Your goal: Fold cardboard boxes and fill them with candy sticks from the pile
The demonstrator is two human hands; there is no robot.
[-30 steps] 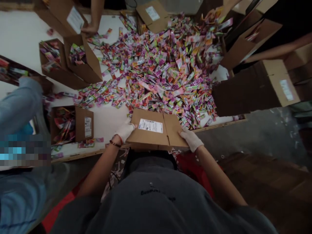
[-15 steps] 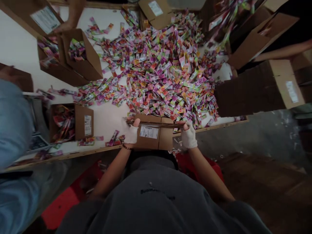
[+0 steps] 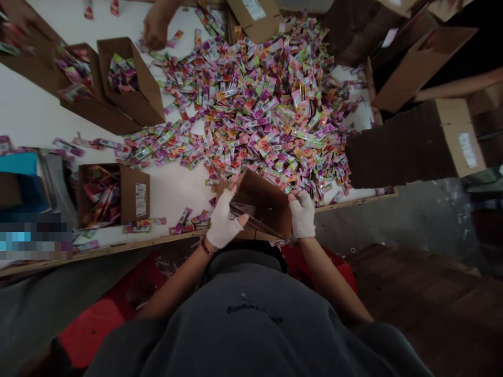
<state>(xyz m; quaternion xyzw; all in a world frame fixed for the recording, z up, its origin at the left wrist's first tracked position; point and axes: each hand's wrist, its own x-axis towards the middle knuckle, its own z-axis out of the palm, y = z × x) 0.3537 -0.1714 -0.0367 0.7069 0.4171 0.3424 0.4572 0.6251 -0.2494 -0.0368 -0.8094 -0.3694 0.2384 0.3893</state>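
The open box (image 3: 271,207) is between both hands at the table's near edge, its walls apart — shaping looks mostly done, the top unclosed. The left hand (image 3: 223,222) pinches its left side; the right hand (image 3: 302,215) pinches its right edge. Beyond, packets (image 3: 251,120) lie loose on the table (image 3: 173,188) — unboxed — while a labelled box (image 3: 129,196) leftward holds some.

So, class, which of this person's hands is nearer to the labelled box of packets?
Left. The left hand is right of the labelled box, gripping the open box; the right hand, at its other side, is farther right.
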